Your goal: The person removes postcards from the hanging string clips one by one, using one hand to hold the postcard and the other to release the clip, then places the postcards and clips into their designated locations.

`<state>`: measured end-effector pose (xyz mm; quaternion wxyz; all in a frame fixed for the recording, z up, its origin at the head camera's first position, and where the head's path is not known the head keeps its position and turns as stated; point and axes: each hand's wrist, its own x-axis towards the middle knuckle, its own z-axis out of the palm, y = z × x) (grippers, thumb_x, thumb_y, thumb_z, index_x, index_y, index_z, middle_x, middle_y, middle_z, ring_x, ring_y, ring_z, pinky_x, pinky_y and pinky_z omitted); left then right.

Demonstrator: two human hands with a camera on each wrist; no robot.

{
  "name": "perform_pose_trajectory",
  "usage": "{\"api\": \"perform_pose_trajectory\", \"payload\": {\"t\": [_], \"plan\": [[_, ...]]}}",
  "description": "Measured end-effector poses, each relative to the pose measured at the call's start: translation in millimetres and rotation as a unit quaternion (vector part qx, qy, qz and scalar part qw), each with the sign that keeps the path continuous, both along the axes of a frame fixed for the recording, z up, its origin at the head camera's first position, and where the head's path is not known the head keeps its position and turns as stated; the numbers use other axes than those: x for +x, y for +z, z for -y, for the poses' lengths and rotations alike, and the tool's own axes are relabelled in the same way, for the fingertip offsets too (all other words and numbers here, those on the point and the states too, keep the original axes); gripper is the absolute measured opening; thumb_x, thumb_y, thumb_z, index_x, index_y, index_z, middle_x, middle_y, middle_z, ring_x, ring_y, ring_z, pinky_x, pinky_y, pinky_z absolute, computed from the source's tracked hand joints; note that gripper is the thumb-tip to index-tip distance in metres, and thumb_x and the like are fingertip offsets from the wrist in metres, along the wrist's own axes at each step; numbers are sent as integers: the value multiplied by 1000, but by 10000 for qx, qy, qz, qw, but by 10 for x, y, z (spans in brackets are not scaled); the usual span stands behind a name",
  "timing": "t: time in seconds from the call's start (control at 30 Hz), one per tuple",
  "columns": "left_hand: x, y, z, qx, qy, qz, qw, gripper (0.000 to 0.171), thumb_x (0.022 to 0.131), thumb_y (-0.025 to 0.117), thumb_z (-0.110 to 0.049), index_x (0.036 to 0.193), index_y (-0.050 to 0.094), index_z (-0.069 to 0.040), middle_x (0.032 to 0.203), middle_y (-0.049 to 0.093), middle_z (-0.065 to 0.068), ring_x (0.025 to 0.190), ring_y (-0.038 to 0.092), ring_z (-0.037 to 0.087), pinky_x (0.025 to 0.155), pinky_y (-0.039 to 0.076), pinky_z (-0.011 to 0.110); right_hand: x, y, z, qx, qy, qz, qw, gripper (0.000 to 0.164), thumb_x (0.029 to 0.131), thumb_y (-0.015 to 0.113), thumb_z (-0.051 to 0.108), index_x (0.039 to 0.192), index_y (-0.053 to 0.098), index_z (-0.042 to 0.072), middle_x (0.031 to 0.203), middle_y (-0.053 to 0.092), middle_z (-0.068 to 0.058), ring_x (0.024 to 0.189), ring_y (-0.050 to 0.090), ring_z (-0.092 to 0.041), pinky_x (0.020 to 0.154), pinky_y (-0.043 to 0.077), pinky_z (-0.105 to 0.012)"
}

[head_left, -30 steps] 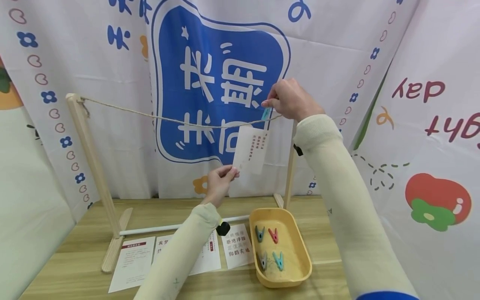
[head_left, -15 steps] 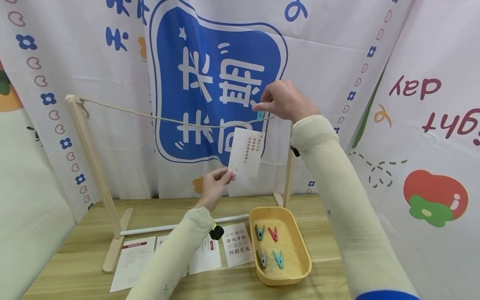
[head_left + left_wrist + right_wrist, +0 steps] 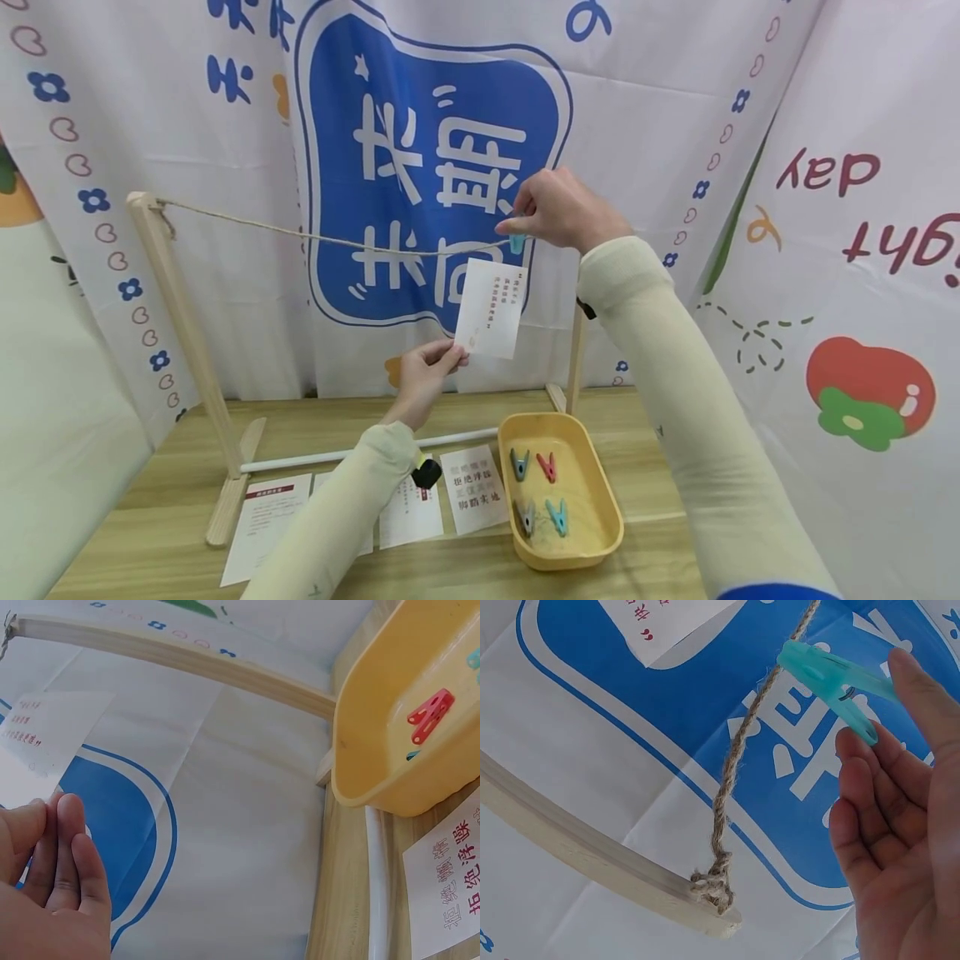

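My left hand (image 3: 427, 375) pinches a white card (image 3: 491, 308) with red print by its lower left corner. The card's top edge is just below the twine (image 3: 330, 240). My right hand (image 3: 566, 210) holds a turquoise clothespin (image 3: 517, 242) between thumb and fingers. In the right wrist view the clothespin's (image 3: 814, 669) tip touches the twine (image 3: 739, 739), while the card (image 3: 671, 626) is apart from it. In the left wrist view, the thumb and fingers of my left hand (image 3: 60, 862) grip the card (image 3: 52, 739) at its edge.
Wooden posts (image 3: 180, 325) hold up the twine, and a white rod (image 3: 300, 460) runs between their feet. A yellow tray (image 3: 611, 492) with several clothespins stands at the right. Printed sheets (image 3: 474, 490) lie on the wooden table (image 3: 420, 575). A printed cloth (image 3: 645, 108) hangs behind.
My right hand has moved left and slightly down, bringing the clothespin onto the twine. My left hand and the card have shifted slightly left and down.
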<state>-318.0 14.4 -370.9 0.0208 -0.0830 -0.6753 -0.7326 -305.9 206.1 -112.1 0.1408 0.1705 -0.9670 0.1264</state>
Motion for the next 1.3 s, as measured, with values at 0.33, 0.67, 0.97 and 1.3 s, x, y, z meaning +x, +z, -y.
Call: {"api": "perform_pose_trajectory", "payload": {"t": [0.33,0.67,0.97,1.3], "plan": [[123,-20,19,65,-114,140,9998,21,91,67,-18,108,70,-6,98,73,10,86,70,12,90,58,35,9,-109,-26,164,-38,-30,9999,34,81,75,42,100,74,13,92,71,-1,78,64,-17,70,58,-27],[204,-90,87,139,-189,294,9993,22,91,68,-16,110,69,-6,102,71,11,90,71,14,87,59,27,4,-225,-108,214,107,46,9997,26,83,74,41,89,74,16,80,69,0,71,61,-19,61,54,-27],[276,-107,146,44,-248,290,9993,24,90,68,-18,111,69,-5,103,69,11,96,71,23,93,57,33,38,-327,-106,369,325,55,9988,33,81,74,45,93,75,15,79,68,0,70,62,-17,60,54,-24],[352,-120,186,-5,-296,436,9986,27,91,68,-20,114,68,-5,103,72,10,91,72,15,84,59,23,116,-466,-109,608,517,36,9968,29,83,74,42,92,73,15,77,65,-1,69,59,-17,58,52,-24]]}}
